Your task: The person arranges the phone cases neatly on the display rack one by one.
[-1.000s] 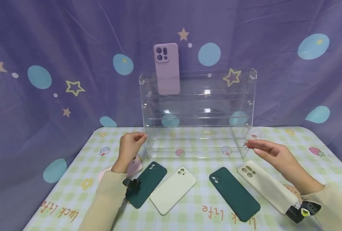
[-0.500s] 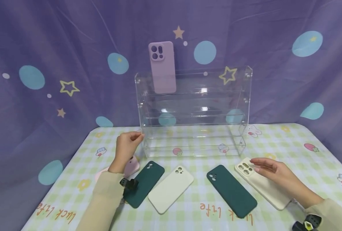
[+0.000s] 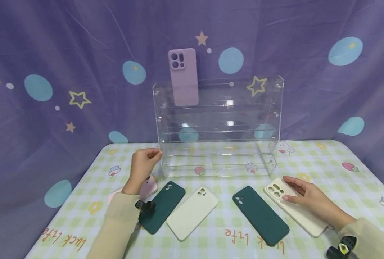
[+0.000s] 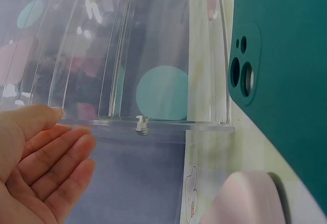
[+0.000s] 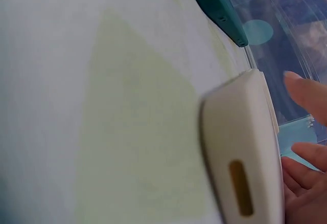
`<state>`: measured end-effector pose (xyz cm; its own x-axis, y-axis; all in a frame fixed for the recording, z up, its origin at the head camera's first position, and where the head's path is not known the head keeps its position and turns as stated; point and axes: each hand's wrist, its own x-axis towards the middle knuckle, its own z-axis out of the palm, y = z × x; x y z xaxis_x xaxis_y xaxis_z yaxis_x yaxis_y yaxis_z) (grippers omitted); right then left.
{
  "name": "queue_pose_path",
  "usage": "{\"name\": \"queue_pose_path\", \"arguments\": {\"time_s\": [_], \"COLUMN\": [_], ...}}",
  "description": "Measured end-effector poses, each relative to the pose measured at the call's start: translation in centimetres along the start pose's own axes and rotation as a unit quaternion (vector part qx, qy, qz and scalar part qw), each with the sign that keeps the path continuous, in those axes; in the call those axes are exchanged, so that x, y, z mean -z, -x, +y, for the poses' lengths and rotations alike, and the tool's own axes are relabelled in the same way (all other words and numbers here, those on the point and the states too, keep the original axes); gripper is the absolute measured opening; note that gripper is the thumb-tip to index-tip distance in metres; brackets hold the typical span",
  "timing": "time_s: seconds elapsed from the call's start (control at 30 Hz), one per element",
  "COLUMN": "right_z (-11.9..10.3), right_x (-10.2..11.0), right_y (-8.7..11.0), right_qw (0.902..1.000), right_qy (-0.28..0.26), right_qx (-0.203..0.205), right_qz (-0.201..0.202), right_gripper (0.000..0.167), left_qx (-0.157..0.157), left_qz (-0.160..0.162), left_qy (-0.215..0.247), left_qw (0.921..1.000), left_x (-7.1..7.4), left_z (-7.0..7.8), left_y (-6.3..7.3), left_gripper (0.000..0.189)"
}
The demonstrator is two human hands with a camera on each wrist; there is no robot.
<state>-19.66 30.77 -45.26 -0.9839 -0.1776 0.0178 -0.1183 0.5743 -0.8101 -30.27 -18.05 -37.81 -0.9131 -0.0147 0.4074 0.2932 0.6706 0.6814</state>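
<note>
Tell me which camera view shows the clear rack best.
The head view: it frames the clear rack from end to end. Left wrist shows one side panel and cropped shelves; right wrist catches only part, at upper right.

Clear acrylic tiered display rack (image 3: 221,118): stands upright, rear tiers highest. Cream rectangular phone case (image 3: 297,212) with rounded corners: lies back-up, slanted, apart from the rack's right front corner, camera cutouts at the rack-facing end.
</note>
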Motion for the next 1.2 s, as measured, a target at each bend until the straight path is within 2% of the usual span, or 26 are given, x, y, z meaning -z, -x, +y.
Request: {"name": "queue_pose_path", "arguments": {"time_s": [0.27,0.5,0.73,0.93,1.03,1.1,1.2], "right_z": [-0.1,-0.2,0.2,0.0,-0.4,-0.8,-1.4], "right_x": [-0.2,-0.3,-0.4,-0.8,-0.9,-0.8,-0.6], "right_y": [0.2,0.1,0.4,0.5,0.6,0.7,0.7], "right_qw": [0.996,0.9947,0.9912,0.9801,0.9735,0.9715,0.972], "right_qy": [0.082,0.091,0.104,0.123,0.145,0.161,0.171], "right_qx": [0.027,0.043,0.081,0.155,0.173,0.166,0.13], "right_qz": [-0.024,-0.022,-0.012,0.02,0.036,0.055,0.094], "right_gripper": [0.093,0.093,0.093,0.094,0.094,0.088,0.074], "left_qx": [0.004,0.012,0.004,0.006,0.006,0.004,0.001], "left_qz": [-0.003,-0.006,-0.003,-0.003,-0.003,-0.002,-0.001], "left_qy": [0.001,0.006,-0.001,0.002,0.001,0.001,-0.002], "left_qw": [1.0,0.9999,1.0,1.0,1.0,1.0,1.0], "left_x": [0.0,0.1,0.1,0.1,0.1,0.1,0.2], "left_z": [0.0,0.2,0.2,0.3,0.3,0.3,0.3], "left_y": [0.0,0.1,0.0,0.2,0.2,0.2,0.1], "left_gripper": [0.019,0.019,0.019,0.018,0.018,0.018,0.018]}}
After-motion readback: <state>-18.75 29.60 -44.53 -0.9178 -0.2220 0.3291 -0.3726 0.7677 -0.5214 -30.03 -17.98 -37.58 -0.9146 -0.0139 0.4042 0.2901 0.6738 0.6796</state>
